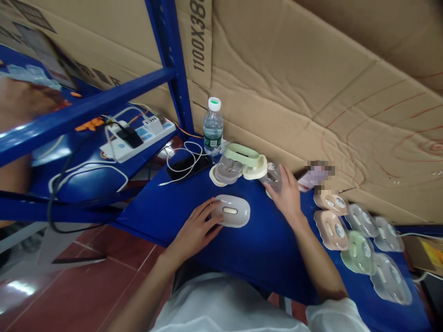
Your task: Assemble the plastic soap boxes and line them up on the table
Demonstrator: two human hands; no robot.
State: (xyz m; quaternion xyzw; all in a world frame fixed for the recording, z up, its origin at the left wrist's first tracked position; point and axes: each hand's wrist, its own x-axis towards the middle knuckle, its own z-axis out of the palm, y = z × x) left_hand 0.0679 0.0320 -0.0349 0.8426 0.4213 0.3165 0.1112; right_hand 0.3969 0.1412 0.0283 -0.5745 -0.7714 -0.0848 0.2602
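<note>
My left hand [198, 227] grips the left end of a pale grey oval plastic soap dish [238, 216], which has a cream strip in its middle and sits on the blue table. Farther back on the right, my right hand [288, 196] has its fingers around a clear grey plastic cover [272, 175]; its far side is partly hidden. Left of that hand, a green oval plastic piece [242, 154] lies across a cream base [256, 168] and another clear grey cover [228, 169].
Several clear-covered soap dishes [358, 249] stand at right. At the back are a water bottle [213, 127], a phone with a white cable [190, 166] and a cardboard wall [259, 92]. A blue frame [169, 69] and power strip [138, 140] are left, near another person's hand [27, 101].
</note>
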